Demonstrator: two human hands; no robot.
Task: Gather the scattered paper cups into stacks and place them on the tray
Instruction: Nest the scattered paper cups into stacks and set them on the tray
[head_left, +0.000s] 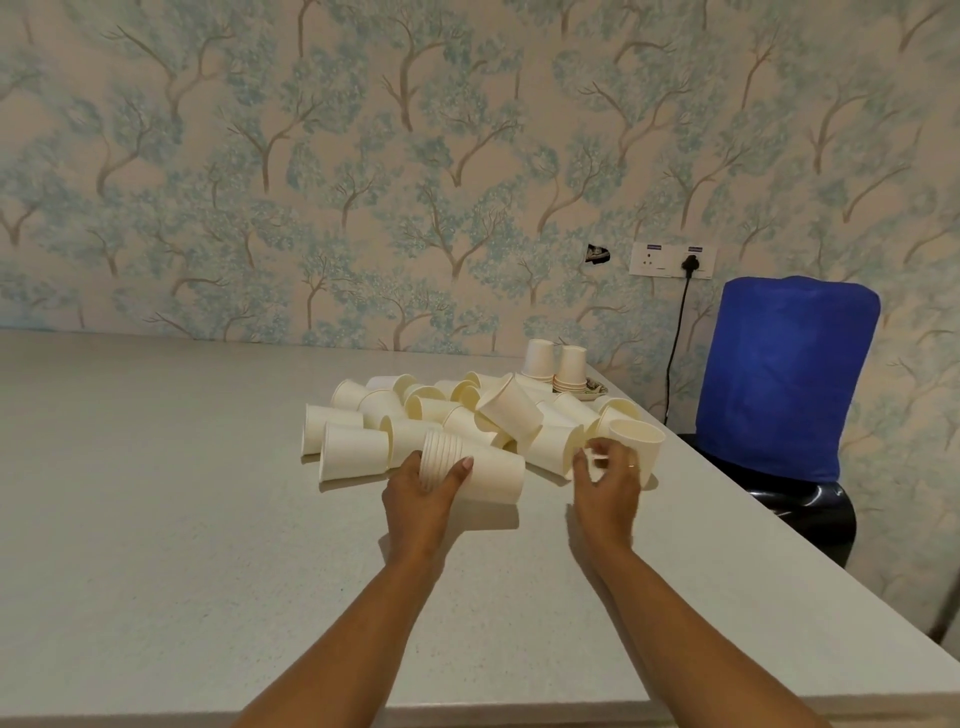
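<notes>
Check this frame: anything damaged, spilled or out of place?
The wallpaper has a ragged dark hole just left of the socket plate. On the table, loose paper cups lie tumbled on their sides in a heap, which this task explains. Nothing spilled.

Pile of loose cups (415, 410) lies on the desk (156, 519), right of centre, toward the far edge. Nested stack (483, 470) lies on its side at the pile's near edge, with the left hand (423, 493) round its rim end. Upright cup (636, 439) stands at the pile's right edge, directly behind the right hand (608, 483). Behind the pile, the tray (595, 388) carries two inverted stacks (540, 358), side by side. Chair (784, 379) stands right of the desk. Socket plate (671, 260) sits on the wall behind.
</notes>
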